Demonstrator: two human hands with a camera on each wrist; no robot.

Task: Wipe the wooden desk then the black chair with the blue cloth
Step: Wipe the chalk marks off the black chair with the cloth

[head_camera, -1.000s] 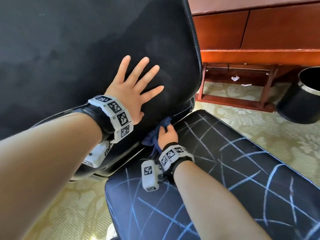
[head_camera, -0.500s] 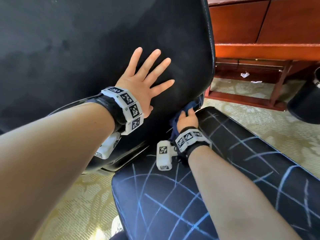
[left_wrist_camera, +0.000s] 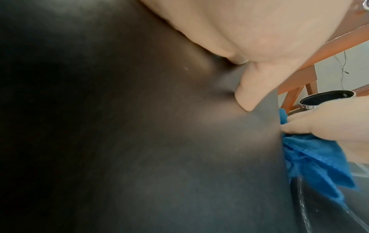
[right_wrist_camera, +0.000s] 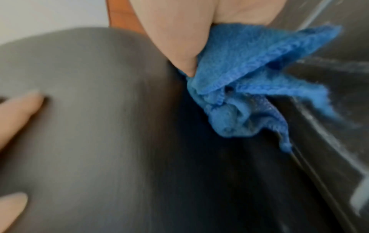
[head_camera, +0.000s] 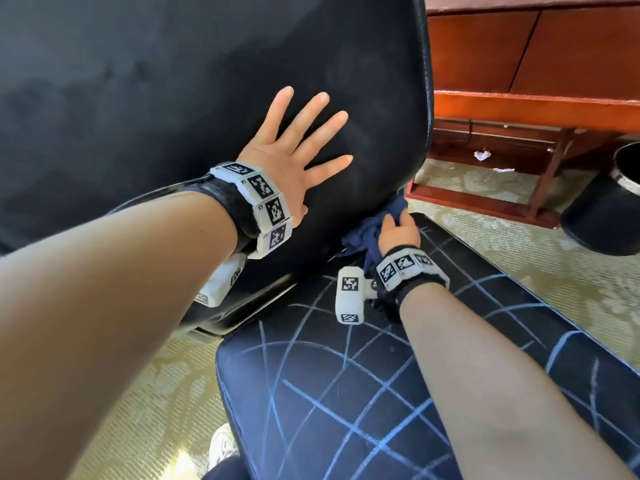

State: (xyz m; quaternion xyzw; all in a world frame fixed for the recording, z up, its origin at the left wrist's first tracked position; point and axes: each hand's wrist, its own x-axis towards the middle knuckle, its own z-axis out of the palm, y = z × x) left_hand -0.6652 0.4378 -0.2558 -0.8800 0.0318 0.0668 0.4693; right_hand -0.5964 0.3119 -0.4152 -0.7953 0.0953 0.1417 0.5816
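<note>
Left hand (head_camera: 294, 161): fingers straight and spread, flat against black chair (head_camera: 173, 98) backrest | Right hand (head_camera: 398, 232): apparently curled round bunched blue cloth (head_camera: 363, 237), pressed into crease between backrest and scribbled seat | Wooden desk (head_camera: 536, 64): behind chair, right.

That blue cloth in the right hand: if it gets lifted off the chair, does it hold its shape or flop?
Likely floppy: the blue cloth hangs in loose folds and trailing corners below the right hand. Probably light, since it stays bunched under a few fingers. Its terry-like nap should grip rather than slide on the black chair.
</note>
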